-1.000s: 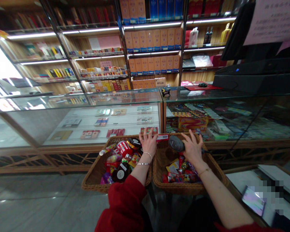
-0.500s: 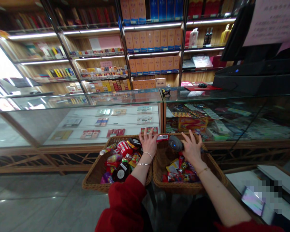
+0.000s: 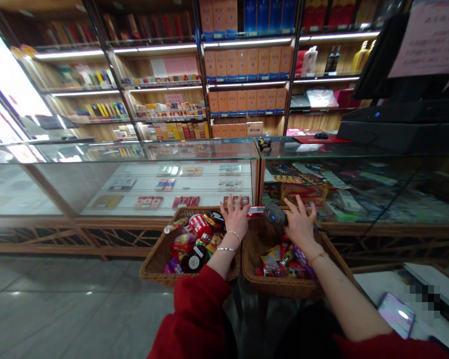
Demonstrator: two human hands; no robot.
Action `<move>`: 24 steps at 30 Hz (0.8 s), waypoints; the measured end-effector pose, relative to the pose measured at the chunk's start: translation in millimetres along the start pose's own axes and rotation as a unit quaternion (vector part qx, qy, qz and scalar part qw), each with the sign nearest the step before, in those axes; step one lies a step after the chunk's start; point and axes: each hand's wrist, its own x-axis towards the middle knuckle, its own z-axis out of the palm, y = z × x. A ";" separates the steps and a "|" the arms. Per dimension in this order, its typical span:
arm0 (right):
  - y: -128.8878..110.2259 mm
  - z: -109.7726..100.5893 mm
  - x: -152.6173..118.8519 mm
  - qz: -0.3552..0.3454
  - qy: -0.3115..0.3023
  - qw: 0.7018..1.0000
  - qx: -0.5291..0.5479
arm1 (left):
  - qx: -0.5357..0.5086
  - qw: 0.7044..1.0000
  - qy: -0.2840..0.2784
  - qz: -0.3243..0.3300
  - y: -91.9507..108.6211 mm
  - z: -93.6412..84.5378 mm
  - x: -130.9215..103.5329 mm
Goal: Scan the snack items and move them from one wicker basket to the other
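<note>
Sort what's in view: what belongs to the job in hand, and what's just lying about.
Seemingly part of the job:
- red packet, at the left hand
- scanner, in the right hand
- left basket and right basket, both holding packets

Apparently just lying about:
- phone
- mouse
- shelved bottles

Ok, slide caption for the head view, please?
Over two wicker baskets, the left hand holds a red packet beside the grey scanner in the right hand.

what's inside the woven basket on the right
The right basket holds shiny packets, red, yellow and purple among them. The right hand and forearm hide part of the inside, and anything beneath the top packets is covered.
</note>
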 end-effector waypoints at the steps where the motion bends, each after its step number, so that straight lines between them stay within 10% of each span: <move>1: -1.6 -1.1 1.7 -0.003 0.002 1.000 -0.002 | 0.001 1.000 -0.001 -0.002 -2.8 -1.5 0.3; 24: -61.9 -3.3 26.2 -0.072 -0.025 0.997 0.005 | 0.005 0.999 -0.045 -0.029 -123.0 -64.3 -39.8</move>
